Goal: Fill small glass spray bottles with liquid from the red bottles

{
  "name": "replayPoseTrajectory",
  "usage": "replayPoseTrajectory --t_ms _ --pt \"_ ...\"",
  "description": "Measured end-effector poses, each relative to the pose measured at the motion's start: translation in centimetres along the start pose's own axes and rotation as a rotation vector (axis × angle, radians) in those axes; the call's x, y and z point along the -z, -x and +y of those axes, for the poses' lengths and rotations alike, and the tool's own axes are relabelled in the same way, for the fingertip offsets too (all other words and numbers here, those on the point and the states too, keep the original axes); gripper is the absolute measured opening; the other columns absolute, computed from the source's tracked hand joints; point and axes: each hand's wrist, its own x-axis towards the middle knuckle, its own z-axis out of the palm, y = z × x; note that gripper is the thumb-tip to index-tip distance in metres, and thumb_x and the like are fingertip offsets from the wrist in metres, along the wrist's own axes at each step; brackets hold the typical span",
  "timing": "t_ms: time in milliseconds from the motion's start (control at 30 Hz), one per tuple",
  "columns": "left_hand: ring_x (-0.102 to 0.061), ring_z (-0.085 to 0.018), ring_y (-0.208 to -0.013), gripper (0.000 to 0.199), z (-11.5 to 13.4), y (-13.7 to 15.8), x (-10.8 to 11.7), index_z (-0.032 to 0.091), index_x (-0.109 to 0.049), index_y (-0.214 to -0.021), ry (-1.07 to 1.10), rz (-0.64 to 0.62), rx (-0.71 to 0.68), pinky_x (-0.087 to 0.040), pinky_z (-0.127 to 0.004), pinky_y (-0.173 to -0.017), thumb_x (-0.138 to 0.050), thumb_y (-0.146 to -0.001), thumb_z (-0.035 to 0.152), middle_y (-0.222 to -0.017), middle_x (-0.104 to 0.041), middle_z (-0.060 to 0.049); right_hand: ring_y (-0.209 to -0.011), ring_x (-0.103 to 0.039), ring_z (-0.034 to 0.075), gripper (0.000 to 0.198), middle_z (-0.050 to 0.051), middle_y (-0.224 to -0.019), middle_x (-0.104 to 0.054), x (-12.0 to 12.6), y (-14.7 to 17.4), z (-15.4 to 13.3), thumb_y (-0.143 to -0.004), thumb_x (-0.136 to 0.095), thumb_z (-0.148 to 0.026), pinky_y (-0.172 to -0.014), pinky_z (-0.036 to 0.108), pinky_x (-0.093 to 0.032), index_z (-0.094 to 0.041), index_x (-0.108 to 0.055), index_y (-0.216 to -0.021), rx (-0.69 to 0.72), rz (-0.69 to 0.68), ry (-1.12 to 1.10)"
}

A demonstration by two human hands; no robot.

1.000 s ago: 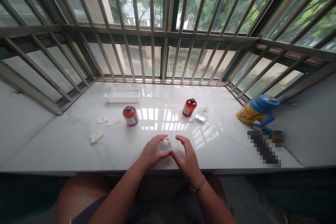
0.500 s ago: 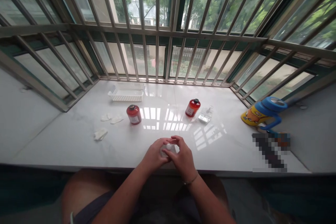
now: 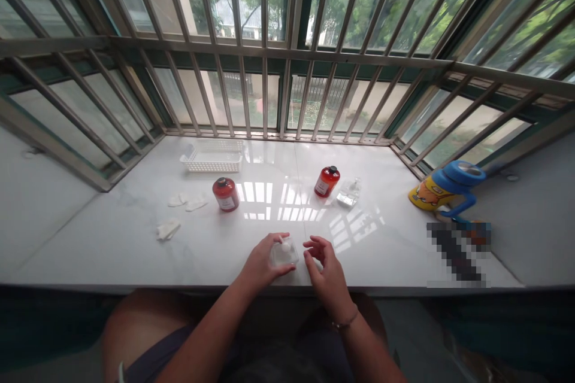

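My left hand (image 3: 263, 259) grips a small clear, square bottle with a white pump top (image 3: 284, 254) near the counter's front edge. Its fingers and thumb wrap round the bottle's left side. Just right of the bottle is my right hand (image 3: 326, 266), fingers apart and curved, not touching it. Beneath the right palm a small pale shape shows, too hidden to name. Farther back stand two red bottles with black tops, one on the left (image 3: 225, 194) and one on the right (image 3: 327, 182). Beside the right one is another clear pump bottle (image 3: 348, 193).
A white plastic basket (image 3: 212, 165) sits by the barred window. Crumpled white pieces (image 3: 168, 229) lie on the left of the white counter (image 3: 112, 245). On the right lies a yellow and blue flask (image 3: 449, 185), with a blurred-out dark object in front of it.
My right hand has come away from the clear bottle, moving right with its fingers spread. The left hand keeps hold of the bottle. The whole view has shifted slightly.
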Motion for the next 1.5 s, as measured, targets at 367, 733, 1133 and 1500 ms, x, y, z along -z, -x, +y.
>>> replayPoseTrajectory --t_ms 367,733,1133,1500 --pt "-0.067 -0.03 -0.133 0.048 -0.5 0.1 -0.3 0.028 -0.059 -0.113 0.03 -0.005 -0.001 -0.052 -0.047 -0.112 -0.087 -0.075 0.019 -0.145 -0.07 -0.007 -0.122 -0.068 0.029 0.041 0.011 -0.132 -0.069 -2.3 0.6 -2.1 -0.1 -0.067 -0.033 -0.103 0.049 -0.06 -0.028 -0.056 -0.138 0.173 -0.051 0.094" --pt "-0.067 -0.031 -0.133 0.048 -0.5 0.3 -0.2 0.028 -0.059 -0.113 0.035 0.02 0.028 -0.053 -0.047 -0.112 -0.088 -0.075 0.023 -0.144 -0.07 -0.006 -0.122 -0.067 0.03 0.049 0.011 -0.132 -0.067 -3.0 0.5 -2.4 -0.095 -0.073 -0.033 -0.104 0.05 -0.06 -0.027 -0.054 -0.139 0.151 -0.04 0.108" --pt "-0.072 -0.03 -0.123 0.064 -0.4 0.1 -0.3 0.029 -0.063 -0.133 -0.019 0.031 0.024 -0.057 -0.046 -0.109 -0.09 -0.075 0.028 -0.136 -0.073 -0.005 -0.118 -0.066 0.03 0.057 0.007 -0.122 -0.069 -4.2 -0.5 -3.4 -0.086 -0.08 -0.024 -0.107 0.052 -0.056 -0.029 -0.057 -0.138 0.092 0.005 0.156" --pt "-0.069 -0.029 -0.131 0.058 -0.5 0.2 -0.3 0.03 -0.063 -0.131 -0.002 0.02 -0.021 -0.054 -0.045 -0.114 -0.085 -0.078 0.02 -0.142 -0.071 -0.005 -0.113 -0.069 0.029 0.031 0.006 -0.115 -0.075 -2.9 -1.3 -4.1 -0.096 -0.068 -0.019 -0.1 0.049 -0.06 -0.031 -0.066 -0.124 0.311 -0.024 0.185"
